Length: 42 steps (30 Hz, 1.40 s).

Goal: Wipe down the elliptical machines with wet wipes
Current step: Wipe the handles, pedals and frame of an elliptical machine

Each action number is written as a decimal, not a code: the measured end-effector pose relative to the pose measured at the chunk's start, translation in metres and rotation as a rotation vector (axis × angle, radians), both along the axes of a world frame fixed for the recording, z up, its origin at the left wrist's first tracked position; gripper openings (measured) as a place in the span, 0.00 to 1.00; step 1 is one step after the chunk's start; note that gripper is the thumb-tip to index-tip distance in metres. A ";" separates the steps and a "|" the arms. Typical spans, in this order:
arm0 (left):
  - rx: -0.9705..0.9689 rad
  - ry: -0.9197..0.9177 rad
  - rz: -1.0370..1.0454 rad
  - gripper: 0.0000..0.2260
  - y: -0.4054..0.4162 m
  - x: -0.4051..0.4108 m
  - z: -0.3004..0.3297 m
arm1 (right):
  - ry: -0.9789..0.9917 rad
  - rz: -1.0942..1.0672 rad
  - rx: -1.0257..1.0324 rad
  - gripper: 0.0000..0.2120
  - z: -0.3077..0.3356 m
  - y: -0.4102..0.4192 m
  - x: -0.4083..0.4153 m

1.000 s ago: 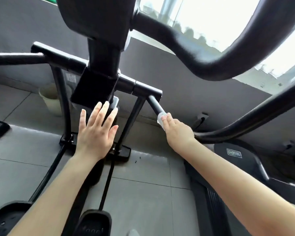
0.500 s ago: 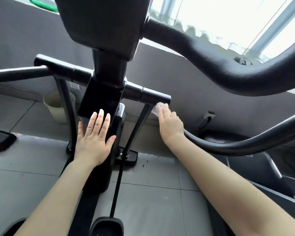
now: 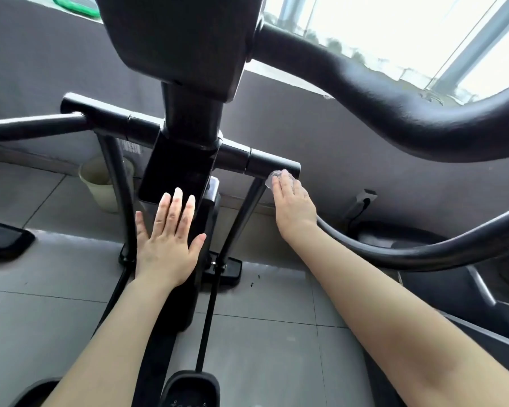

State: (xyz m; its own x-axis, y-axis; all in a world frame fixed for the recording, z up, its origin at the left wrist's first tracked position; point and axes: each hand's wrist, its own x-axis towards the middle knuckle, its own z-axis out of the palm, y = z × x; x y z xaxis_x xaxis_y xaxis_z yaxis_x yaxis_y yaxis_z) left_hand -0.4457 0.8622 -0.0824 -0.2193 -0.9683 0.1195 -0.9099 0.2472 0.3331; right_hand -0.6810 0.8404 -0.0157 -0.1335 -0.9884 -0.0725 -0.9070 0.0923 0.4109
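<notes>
Plainly the elliptical machine point(image 3: 188, 118) fills the view, a heavy, rigid steel frame that likely will not shift under wiping pressure. Its crossbar point(image 3: 272, 165) sits at about one o'clock from the frame's centre, smooth and probably slick when damp. The left hand point(image 3: 168, 245), fingers straight and flat, holds nothing, near the centre post. The right hand point(image 3: 294, 207) presses the wet wipe point(image 3: 272, 179) against the crossbar's underside; whether its fingers curl round the wipe I cannot tell. Soft, limp and light, the wipe is best bunched under the fingertips.
</notes>
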 end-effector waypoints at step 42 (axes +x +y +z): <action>-0.341 0.639 -0.466 0.21 0.157 -0.148 0.115 | 0.289 0.885 -0.940 0.12 0.209 0.181 -0.158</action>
State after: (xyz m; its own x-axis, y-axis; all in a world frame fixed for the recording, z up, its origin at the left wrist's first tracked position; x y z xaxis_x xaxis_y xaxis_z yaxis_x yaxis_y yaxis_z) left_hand -0.5941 1.0188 0.0326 -0.3773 -0.6849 0.6234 -0.3537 0.7287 0.5865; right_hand -0.8386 1.0211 0.1933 0.6837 -0.4066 0.6059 -0.6993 -0.1279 0.7033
